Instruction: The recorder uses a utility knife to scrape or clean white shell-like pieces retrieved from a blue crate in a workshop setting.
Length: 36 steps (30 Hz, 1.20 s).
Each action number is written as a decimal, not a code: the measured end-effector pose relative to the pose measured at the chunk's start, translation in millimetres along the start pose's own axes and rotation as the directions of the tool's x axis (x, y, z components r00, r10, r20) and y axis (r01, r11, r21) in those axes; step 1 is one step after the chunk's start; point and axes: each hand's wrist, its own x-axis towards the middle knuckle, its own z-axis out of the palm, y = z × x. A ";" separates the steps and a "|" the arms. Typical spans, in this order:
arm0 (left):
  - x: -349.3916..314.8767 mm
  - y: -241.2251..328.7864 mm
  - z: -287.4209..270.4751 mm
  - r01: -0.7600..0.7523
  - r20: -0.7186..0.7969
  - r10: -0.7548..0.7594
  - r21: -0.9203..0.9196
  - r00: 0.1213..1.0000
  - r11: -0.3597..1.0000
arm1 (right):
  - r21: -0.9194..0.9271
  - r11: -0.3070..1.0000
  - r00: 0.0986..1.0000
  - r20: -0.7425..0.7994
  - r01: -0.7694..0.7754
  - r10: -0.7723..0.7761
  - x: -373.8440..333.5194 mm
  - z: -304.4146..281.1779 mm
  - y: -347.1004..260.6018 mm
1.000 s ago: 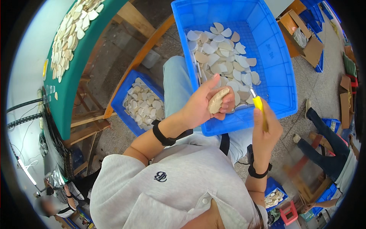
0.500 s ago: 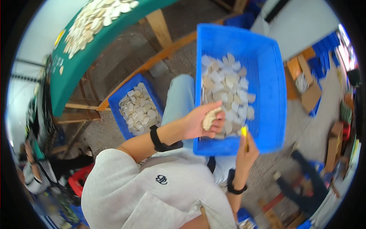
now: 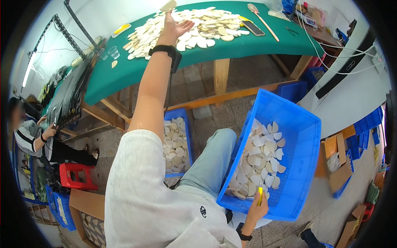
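Note:
My left hand point(image 3: 178, 28) reaches out over a pile of flat cream-white half-round pieces point(image 3: 198, 27) on the green-covered table point(image 3: 124, 74). Its palm is turned up and its fingers are spread. One such piece point(image 3: 168, 5) shows at a fingertip; whether it touches the finger I cannot tell. Lower right, my right hand point(image 3: 257, 210) is closed round a yellow-handled tool point(image 3: 260, 196) with a thin tip pointing up. That hand is at the near wall of a large blue bin point(image 3: 306, 165), tilted beside my knee, with many pale half-round pieces point(image 3: 260, 159) inside.
A second blue bin point(image 3: 189, 144) of similar pieces stands on the floor beneath the table edge. On the table are a phone point(image 3: 253, 28), a long-handled stick point(image 3: 264, 22), pliers point(image 3: 292, 31) and clear cups point(image 3: 113, 52). A person point(image 3: 37, 138) stands far left near a red stool point(image 3: 76, 175).
My left hand has swung from the bin, where it held several cream pieces, up over the table and opened. My right hand keeps the yellow tool. The view has turned toward the table.

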 end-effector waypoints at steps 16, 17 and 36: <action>-240.8 -299.2 -214.7 -0.303 0.088 -0.672 0.930 0.736 -0.209 | 0.002 1.000 0.999 -0.033 -0.007 0.007 -2.3 -0.5 -2.9; -264.8 -325.1 -240.7 -0.369 0.113 -0.707 0.903 0.698 -0.219 | -0.009 1.000 0.999 -0.038 0.013 -0.013 -5.0 -2.1 -1.5; -257.4 -339.2 35.9 -0.899 0.725 -0.627 0.429 0.285 0.087 | 0.047 0.999 0.996 -0.086 -0.014 0.018 1.2 -5.7 -8.8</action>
